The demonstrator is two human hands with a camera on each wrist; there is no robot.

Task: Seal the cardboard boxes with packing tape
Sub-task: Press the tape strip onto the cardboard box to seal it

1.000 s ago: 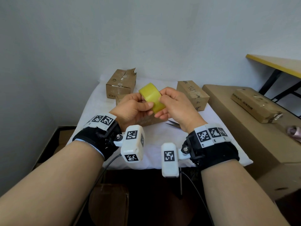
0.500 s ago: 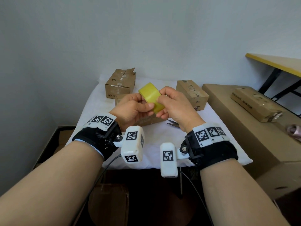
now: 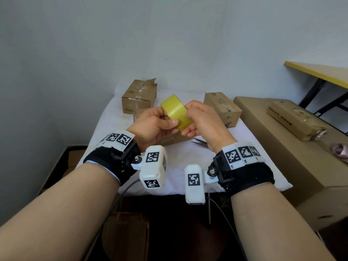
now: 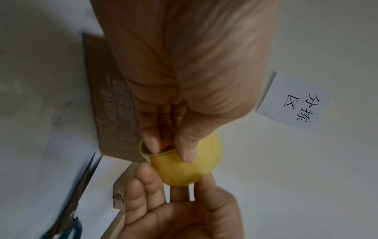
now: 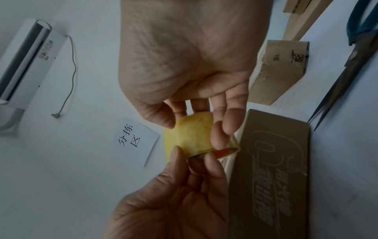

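Since a second ago almost nothing has changed — the left hand (image 3: 154, 127) and right hand (image 3: 201, 123) hold the tape roll (image 3: 176, 112) in the same raised position, fingers curled round it, above the nearest cardboard box (image 5: 272, 169) on the tabletop (image 3: 105, 129). No strip is drawn out yet — the free end is probably still being sought. Farther back, two boxes (image 3: 139, 97) stand untaped.

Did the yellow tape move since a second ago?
No. The tape sits in both hands, left and right, at the same spot in front of the torn box.
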